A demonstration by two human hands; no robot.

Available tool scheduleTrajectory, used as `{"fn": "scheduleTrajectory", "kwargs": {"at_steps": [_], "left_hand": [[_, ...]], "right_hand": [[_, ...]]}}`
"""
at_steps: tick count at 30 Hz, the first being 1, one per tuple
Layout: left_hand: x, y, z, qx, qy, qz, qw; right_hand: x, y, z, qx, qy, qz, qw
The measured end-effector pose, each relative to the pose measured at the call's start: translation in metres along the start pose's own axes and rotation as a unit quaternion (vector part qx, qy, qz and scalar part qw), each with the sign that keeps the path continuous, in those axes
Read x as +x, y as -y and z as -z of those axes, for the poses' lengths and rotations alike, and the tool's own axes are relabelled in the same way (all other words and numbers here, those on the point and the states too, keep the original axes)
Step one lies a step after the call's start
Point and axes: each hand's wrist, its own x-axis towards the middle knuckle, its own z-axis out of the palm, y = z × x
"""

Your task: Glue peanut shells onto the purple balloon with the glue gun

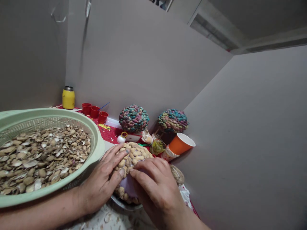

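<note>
A ball covered in peanuts in their shells sits in a metal bowl in front of me. A bare lilac patch shows on its near side, between the peanuts. My left hand curves round the ball's left side and holds it, with the thumb apart from the stretched fingers. Over on the right, my right hand is bent, its fingertips pressing a peanut at the edge of the bare patch. Its thumb is mostly hidden. A large green plastic colander full of shells stands beside my left forearm.
Two multicoloured shell-covered balls stand by the wall. Three red cups and a yellow flask are at the back left. A stack of paper cups, the front one orange, leans at the right, beside the grey wall.
</note>
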Motion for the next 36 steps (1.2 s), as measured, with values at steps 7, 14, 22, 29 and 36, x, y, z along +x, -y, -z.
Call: {"fn": "scheduleTrajectory", "kwargs": {"at_steps": [7,14,22,29,36], "left_hand": [[-0.0022,0.0019,-0.0012,0.013,0.008,-0.008,1.0],[-0.0016,0.0009,-0.0014,0.02,0.01,-0.009,1.0],[0.0005,0.0004,-0.0004,0.018,0.007,-0.001,1.0],[-0.0009,-0.0002,-0.0006,0.021,0.004,-0.007,1.0],[0.0018,-0.0016,0.0003,0.015,-0.003,-0.007,1.0]], "right_hand": [[0.003,0.0059,0.0001,0.019,-0.002,-0.033,0.999],[0.0009,0.0047,-0.0027,0.005,0.008,-0.041,0.999],[0.0013,0.0068,-0.003,-0.001,0.025,-0.043,0.999],[0.0045,0.0085,-0.0029,-0.015,0.026,-0.037,0.999],[0.0053,0.0099,-0.0028,-0.029,0.032,-0.037,0.998]]}}
